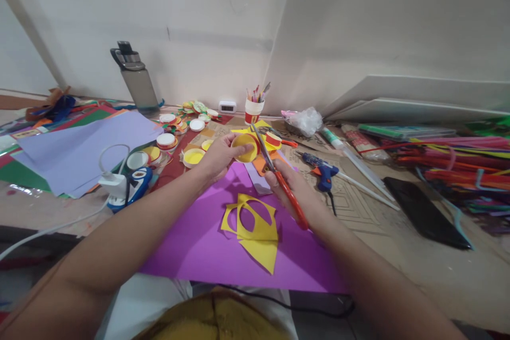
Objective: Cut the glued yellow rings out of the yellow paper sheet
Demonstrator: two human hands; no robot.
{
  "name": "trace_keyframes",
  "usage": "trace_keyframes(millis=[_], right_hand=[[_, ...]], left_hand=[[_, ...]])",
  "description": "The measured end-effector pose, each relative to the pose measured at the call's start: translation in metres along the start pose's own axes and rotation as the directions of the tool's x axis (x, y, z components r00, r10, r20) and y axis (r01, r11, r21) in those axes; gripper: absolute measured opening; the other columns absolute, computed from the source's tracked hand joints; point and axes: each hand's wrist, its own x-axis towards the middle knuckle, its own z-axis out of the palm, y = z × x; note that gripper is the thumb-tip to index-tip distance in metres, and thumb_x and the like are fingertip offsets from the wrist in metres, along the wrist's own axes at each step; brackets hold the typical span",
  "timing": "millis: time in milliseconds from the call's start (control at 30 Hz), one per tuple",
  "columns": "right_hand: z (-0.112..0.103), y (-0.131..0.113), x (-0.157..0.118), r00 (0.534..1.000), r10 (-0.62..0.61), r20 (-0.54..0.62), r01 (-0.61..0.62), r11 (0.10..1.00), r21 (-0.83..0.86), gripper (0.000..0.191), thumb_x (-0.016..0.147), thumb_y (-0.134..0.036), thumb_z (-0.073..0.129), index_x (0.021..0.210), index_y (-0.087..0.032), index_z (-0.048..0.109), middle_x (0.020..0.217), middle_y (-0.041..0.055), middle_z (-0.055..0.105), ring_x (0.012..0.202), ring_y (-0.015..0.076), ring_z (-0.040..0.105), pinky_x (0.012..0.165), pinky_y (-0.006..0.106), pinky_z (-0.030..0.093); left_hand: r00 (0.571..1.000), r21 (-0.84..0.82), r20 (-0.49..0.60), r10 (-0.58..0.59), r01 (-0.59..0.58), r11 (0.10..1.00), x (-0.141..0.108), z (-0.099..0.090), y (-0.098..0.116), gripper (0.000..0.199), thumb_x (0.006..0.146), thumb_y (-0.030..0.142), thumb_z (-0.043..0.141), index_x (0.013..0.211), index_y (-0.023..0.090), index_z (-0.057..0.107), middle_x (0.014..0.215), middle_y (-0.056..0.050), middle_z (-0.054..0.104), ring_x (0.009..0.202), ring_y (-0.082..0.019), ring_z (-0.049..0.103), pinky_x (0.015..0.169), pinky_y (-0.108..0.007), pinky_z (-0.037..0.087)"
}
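Observation:
My left hand (219,156) is closed on a round yellow-faced piece with a red rim (244,153), like a cut-down paper cup, its thumb over the face. A pair of scissors (287,191) with long red handles is in my right hand (297,188). Its blades point up and away, right beside the piece's red rim; whether they touch it I cannot tell. Below both hands, yellow paper offcuts (258,226) with round holes lie on a purple sheet (191,247). Just beyond the scissors is a small red and yellow cup piece (273,139).
A blue glue gun (324,172) and a black phone (426,212) lie on the right, near pipe cleaners (458,162). Left are lilac paper sheets (87,143), a power strip (131,188) and cut cup pieces (166,141). A bottle (137,82) and pencil cup (254,110) stand behind.

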Motion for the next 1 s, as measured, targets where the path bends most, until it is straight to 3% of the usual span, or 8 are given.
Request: trace_keyframes(millis=[667,1000], right_hand=[[0.0022,-0.0004,-0.0023,0.998,0.055,-0.005,-0.055,0.998,0.031,0.033,0.09,-0.056,0.049,0.08,-0.025,0.045,0.06,-0.004,0.047,0.054,0.015,0.045,0.052,0.029,0.034],[0.0011,0.003,0.0008,1.0,-0.024,0.004,0.024,1.0,-0.017,0.028,0.092,-0.051,0.047,0.083,-0.024,0.045,0.069,-0.0015,0.049,0.065,0.0166,0.044,0.059,0.03,0.036]], left_hand=[[0.999,-0.015,0.034,-0.026,0.026,1.0,0.0016,-0.0029,0.004,0.033,0.057,0.024,0.087,0.086,0.015,0.074,0.081,-0.002,0.071,0.069,-0.012,0.063,0.069,-0.026,0.051],[0.999,0.002,0.016,-0.027,0.027,1.0,0.0004,0.0011,0.0021,0.034,0.051,0.018,0.087,0.082,0.014,0.073,0.074,-0.001,0.07,0.069,-0.012,0.062,0.069,-0.024,0.049]])
